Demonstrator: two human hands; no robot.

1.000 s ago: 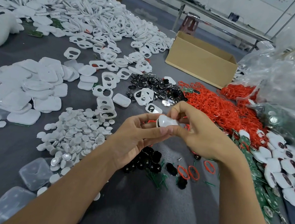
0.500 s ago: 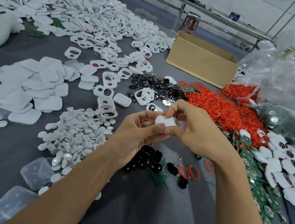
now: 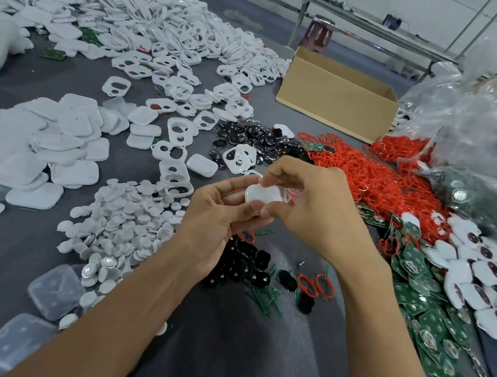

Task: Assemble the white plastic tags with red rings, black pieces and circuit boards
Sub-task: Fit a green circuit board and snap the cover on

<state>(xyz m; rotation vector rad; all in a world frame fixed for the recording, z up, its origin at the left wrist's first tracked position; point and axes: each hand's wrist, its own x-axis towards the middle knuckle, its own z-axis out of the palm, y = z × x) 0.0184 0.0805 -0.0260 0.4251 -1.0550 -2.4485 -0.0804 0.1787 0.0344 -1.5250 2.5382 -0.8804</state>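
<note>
Both hands met above the middle of the grey counter [image 3: 222, 356], pinching 1 small white rounded plastic tag [image 3: 263, 193] between them. The left hand [image 3: 216, 215] curled under it, thumb and fingers [image 3: 237, 184] clamped on its near and left edges, seemingly to steady it as a base. The right hand [image 3: 310, 207] arched over from the right, its bent fingers pressing the tag's far and near edges, which read as squeezing the 2 shell halves together. A thin red rubber ring [image 3: 293, 195] peeked out at the tag's right side, so it seemed already fitted. Whether a board sat inside could not be told.

Supplies lay within reach, likely by design. The pile of glossy black oval pieces [image 3: 245, 262] sat directly below the hands, and the heap of loose red rings [image 3: 375, 178] lay beyond to the right. The green circuit boards [image 3: 430, 317] were at the right, with white finished tags with dark windows [image 3: 478, 276] just past them.
</note>
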